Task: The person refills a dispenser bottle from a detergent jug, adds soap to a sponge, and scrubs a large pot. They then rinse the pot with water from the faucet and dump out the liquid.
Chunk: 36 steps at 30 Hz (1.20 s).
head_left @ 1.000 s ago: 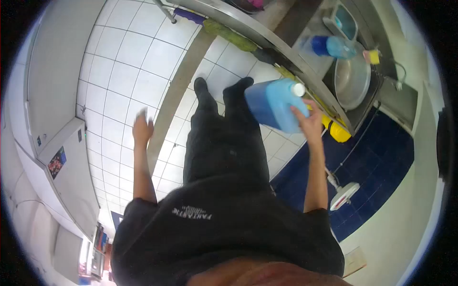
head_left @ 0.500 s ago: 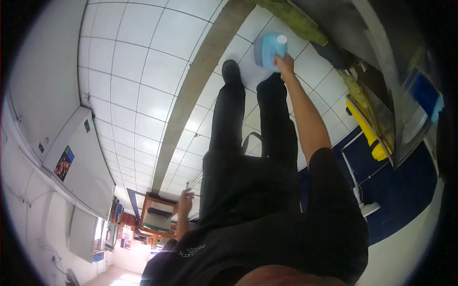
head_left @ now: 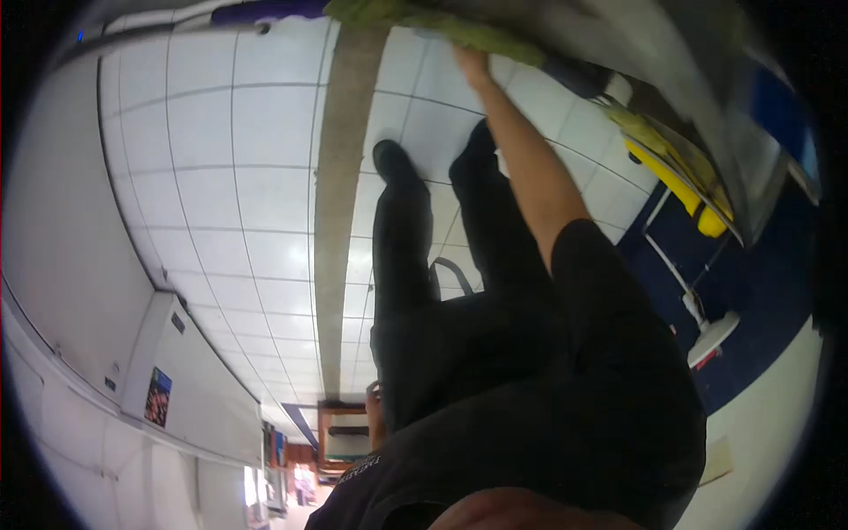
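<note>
My right arm stretches forward, and my right hand (head_left: 474, 64) is at the top of the view, partly behind a green-yellow fringed mop head. Its fingers are hidden there. A pale blue sliver of a plastic jug (head_left: 427, 34) shows beside the hand; the rest of the jug is covered. My left hand (head_left: 375, 410) hangs low beside my left hip, mostly hidden by my clothes. Its fingers are too small and blurred to make out. The mop head (head_left: 477, 40) crosses in front of my right hand.
White floor tiles (head_left: 274, 168) are split by a brown strip (head_left: 340, 177). Along the left stand white cabinets (head_left: 71, 203). At right are a yellow tool (head_left: 676, 181), a grey metal edge (head_left: 760, 177) and a dark blue wall with a white pipe (head_left: 667, 252). A wooden-framed unit (head_left: 340, 428) stands behind.
My right hand has moved up and forward with the blue jug, which has gone mostly behind the mop head. My left hand has dropped closer to my hip. The view has turned.
</note>
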### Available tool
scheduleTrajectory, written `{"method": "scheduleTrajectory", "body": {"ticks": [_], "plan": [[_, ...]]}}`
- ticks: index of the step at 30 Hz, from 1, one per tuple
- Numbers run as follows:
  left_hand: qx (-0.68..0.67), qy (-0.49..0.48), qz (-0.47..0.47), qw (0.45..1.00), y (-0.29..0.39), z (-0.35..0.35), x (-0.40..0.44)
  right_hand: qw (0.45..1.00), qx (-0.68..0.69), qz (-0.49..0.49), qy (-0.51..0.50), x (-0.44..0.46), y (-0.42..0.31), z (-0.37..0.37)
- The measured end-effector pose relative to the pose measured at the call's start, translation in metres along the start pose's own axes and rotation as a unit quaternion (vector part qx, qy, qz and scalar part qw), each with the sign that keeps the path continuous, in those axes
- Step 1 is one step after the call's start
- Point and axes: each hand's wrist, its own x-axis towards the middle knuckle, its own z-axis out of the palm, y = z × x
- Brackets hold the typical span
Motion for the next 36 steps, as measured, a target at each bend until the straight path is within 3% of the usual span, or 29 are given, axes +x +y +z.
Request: {"method": "scheduleTrajectory", "body": {"ticks": [1,2,4,5,8,11,14,17,21,23,26,27,29,31,33,35,36], "plan": [[0.011,0.032,0.001,0.999,0.012,-0.002,-0.001,1.0,-0.028,-0.011,-0.002,-0.025,0.007,0.005],[0.051,0.095,0.14,0.984,0.063,-0.009,0.0,1.0,-0.017,-0.002,-0.01,-0.056,0.0,-0.016],[0.056,0.155,0.224,0.961,0.159,-0.021,0.002,0.98,0.173,0.056,-0.081,-0.143,-0.024,-0.064],[0.052,0.188,0.281,0.94,0.218,-0.019,-0.004,0.944,0.294,0.103,-0.112,-0.192,-0.043,-0.098],[0.11,0.183,0.491,0.844,0.405,0.004,-0.058,0.933,0.355,0.026,-0.049,-0.283,-0.058,-0.178],[0.074,0.087,0.67,0.734,0.546,0.054,-0.112,0.927,0.372,-0.049,-0.015,-0.333,-0.072,-0.274],[0.113,-0.04,0.729,0.674,0.661,0.136,-0.175,0.929,0.348,-0.126,0.027,-0.347,-0.082,-0.359],[0.128,-0.128,0.749,0.637,0.747,0.242,-0.216,0.945,0.302,-0.121,0.025,-0.348,-0.107,-0.445],[0.123,-0.12,0.777,0.606,0.807,0.352,-0.221,0.936,0.321,-0.13,0.061,-0.309,-0.11,-0.522],[0.122,-0.072,0.745,0.652,0.816,0.386,-0.226,0.927,0.312,-0.179,0.103,-0.287,-0.114,-0.566],[0.072,-0.085,0.734,0.671,0.823,0.419,-0.228,0.899,0.32,-0.239,0.177,-0.221,-0.106,-0.647],[0.081,-0.049,0.728,0.679,0.823,0.422,-0.226,0.891,0.312,-0.26,0.201,-0.197,-0.101,-0.672],[0.089,-0.01,0.72,0.688,0.82,0.428,-0.216,0.898,0.332,-0.207,0.203,-0.124,-0.086,-0.724],[0.103,-0.028,0.681,0.725,0.821,0.431,-0.207,0.91,0.283,-0.222,0.205,-0.038,-0.071,-0.776],[0.108,0.024,0.699,0.706,0.821,0.44,-0.214,0.891,0.283,-0.282,0.217,0.049,-0.051,-0.805],[0.074,0.046,0.693,0.716,0.819,0.45,-0.219,0.894,0.278,-0.229,0.267,0.121,-0.042,-0.836],[0.073,0.055,0.689,0.719,0.82,0.456,-0.221,0.88,0.237,-0.203,0.359,0.165,-0.032,-0.853]]}}
